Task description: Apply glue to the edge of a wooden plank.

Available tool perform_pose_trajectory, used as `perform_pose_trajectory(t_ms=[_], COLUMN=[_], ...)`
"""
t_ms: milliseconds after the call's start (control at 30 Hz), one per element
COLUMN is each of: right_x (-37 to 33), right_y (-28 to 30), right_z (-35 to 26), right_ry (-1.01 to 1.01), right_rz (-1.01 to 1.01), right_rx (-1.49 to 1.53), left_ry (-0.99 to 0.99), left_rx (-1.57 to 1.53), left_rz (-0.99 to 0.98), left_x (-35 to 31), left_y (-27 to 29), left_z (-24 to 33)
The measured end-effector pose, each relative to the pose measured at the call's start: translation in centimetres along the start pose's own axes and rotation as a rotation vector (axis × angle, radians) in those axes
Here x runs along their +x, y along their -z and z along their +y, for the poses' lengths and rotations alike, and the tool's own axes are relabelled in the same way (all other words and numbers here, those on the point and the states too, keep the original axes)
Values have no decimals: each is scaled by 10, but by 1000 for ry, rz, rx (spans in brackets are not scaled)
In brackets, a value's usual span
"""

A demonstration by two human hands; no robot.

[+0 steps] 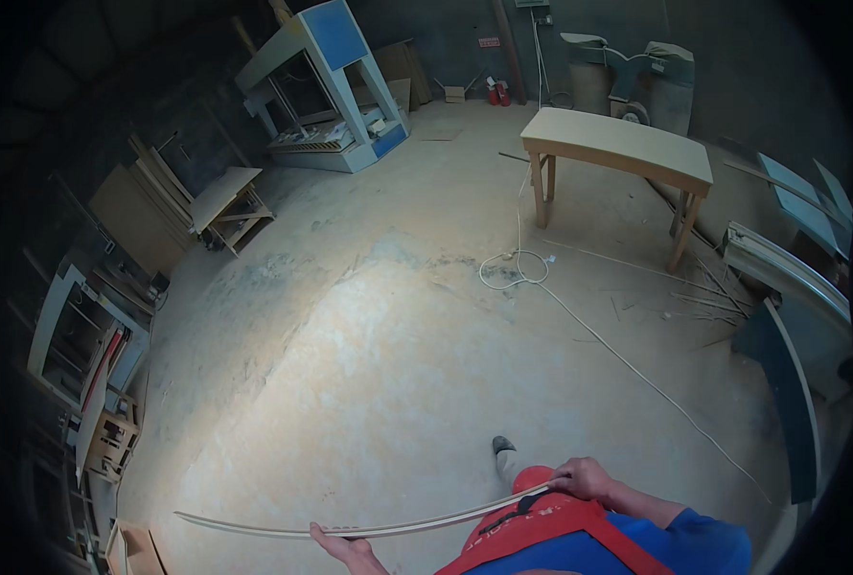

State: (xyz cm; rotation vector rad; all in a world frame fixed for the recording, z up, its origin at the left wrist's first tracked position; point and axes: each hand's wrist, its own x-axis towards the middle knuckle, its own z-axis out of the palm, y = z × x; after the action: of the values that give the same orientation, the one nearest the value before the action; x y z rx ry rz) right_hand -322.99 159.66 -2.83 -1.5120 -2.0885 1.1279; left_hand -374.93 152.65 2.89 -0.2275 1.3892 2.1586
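A long, thin, pale strip (417, 526), perhaps wood, runs across in front of my body. A darker line shows along its length, and the fisheye view bends it. My left hand (343, 548) grips it near its middle from below, thumb up, and its left end sticks out past that hand over the floor. Against my red apron (532, 532), my right hand (582, 478) is closed at the strip's right part. The fingers of that hand are partly hidden, and so is the strip's right end.
A wooden table (618, 144) stands ahead to the right. A white cable (628, 364) loops over the floor. Thin sticks (719, 297) lie near panels (786, 383) at right. A blue-and-white machine (326, 86) is at the back; boards (139, 216) and a small bench (227, 203) are left.
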Motion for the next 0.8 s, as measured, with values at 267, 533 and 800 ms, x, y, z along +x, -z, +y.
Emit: perform_pose_trajectory(t_ms=[267,533,800], right_x=[338,615,894], right_y=[59,40,42], right_z=[-67,-96,-186], right_ry=[197,-44,-430], right_rz=[-212,-204,9], right_rx=[27,12,176], left_ry=[-38,-30,63], left_rx=[-89,-136,-268], left_rz=[62,278,42], left_x=[170,371,634], left_y=[-181,-332,-597], left_z=[33,-29,-48])
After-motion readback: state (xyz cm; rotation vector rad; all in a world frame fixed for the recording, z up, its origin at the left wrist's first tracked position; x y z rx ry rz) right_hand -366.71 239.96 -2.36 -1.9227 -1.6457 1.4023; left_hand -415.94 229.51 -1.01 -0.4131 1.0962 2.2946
